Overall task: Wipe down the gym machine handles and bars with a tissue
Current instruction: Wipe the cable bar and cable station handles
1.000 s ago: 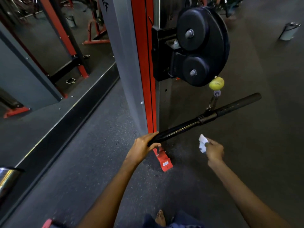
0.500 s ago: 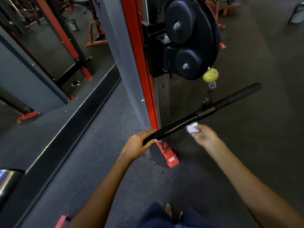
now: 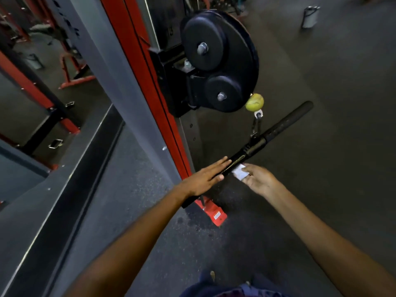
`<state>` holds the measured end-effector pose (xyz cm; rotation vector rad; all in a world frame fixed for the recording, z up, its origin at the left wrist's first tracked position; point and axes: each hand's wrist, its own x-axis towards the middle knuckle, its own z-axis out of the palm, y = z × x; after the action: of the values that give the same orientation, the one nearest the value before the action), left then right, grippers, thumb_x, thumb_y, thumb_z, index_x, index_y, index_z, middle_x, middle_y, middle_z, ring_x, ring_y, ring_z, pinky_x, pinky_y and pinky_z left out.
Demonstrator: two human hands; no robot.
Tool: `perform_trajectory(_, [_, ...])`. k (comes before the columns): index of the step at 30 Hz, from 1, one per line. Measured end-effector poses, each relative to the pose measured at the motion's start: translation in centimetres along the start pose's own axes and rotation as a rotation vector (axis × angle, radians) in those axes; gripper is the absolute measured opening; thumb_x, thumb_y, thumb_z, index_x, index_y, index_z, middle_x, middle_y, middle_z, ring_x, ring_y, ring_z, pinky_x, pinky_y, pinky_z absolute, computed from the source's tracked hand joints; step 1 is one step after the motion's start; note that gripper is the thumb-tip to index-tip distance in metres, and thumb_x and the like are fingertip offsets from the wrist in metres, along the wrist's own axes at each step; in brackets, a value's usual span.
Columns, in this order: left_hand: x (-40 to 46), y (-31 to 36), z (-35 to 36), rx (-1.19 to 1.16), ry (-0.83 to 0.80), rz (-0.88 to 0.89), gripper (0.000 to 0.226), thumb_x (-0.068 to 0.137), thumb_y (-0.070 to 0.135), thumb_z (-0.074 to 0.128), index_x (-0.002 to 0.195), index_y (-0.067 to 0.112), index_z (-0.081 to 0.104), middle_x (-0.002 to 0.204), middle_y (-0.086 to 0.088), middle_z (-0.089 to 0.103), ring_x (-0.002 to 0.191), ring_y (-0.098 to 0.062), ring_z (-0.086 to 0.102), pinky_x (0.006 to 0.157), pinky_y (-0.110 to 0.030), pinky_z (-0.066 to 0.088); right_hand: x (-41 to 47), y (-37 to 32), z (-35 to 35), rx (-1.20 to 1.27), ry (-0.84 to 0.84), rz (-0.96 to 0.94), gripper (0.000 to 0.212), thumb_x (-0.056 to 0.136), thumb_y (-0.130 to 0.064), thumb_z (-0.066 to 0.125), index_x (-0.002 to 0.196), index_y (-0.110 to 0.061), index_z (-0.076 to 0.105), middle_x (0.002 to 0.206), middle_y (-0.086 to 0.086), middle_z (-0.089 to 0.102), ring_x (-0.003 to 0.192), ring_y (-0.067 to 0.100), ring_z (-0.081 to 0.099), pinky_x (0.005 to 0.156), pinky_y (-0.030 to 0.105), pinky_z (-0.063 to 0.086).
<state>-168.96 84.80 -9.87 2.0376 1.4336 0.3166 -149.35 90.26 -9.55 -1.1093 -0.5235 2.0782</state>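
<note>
Left hand: the left hand [image 3: 203,179] lies flat across the near half of the black bar [image 3: 252,147], its fingers [image 3: 218,166] straight and together, pressing on the bar rather than wrapping it.
Right hand: the right hand [image 3: 260,181] pinches a small white tissue [image 3: 240,171] between thumb and curled fingers.
Tissue: it touches the underside of the bar, just right of the left fingertips and at the tips of the right fingers.
Bar: it runs on a slant from below the left palm up and away past both sets of fingers; its far end carries a textured grip [image 3: 289,121], well beyond the fingers.
Link: a metal clip [image 3: 256,127] joins the bar's middle to a yellow-green ball [image 3: 254,102] above the right fingers.
Pulley housing: the black round housing [image 3: 216,61] sits higher still, fixed to the red upright [image 3: 150,82] of the machine.
Floor: dark speckled floor [image 3: 321,189] lies under both hands; a red foot [image 3: 215,214] of the frame sits just nearer than the fingers.
</note>
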Motion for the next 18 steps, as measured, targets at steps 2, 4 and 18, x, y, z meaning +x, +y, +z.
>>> perform_trajectory(2, [0.1,-0.3,-0.1,-0.029,-0.007,0.004,0.058,0.099,0.054,0.030,0.148,0.045,0.002,0.162,0.014,0.004,0.148,-0.007,0.009,0.121,-0.047,0.016,0.7,-0.6,0.4,0.089,0.108,-0.067,0.033,0.090,0.014,0.027,0.074,-0.001,0.051,0.058,0.008,0.061,0.048,0.012,0.062,0.053,0.019,0.051])
perform_trajectory(4, [0.0,-0.3,-0.2,-0.082,-0.022,-0.025,0.059,0.099,0.050,0.035,0.149,0.042,0.004,0.162,0.009,0.011,0.148,-0.009,0.012,0.122,-0.040,0.015,0.6,0.4,0.8,0.111,0.119,-0.087,0.033,0.092,0.013,0.028,0.074,-0.002,0.051,0.063,0.008,0.054,0.051,0.012,0.058,0.051,0.017,0.048])
perform_trajectory(18, [-2.5,-1.5,-0.4,-0.343,-0.100,-0.097,0.051,0.104,0.038,0.038,0.148,0.050,0.015,0.150,0.002,0.040,0.134,-0.019,0.041,0.104,-0.017,0.031,-4.2,7.1,5.2,-0.060,0.131,-0.023,0.027,0.091,0.012,0.035,0.090,0.000,0.060,0.079,0.012,0.065,0.059,0.013,0.067,0.056,0.021,0.055])
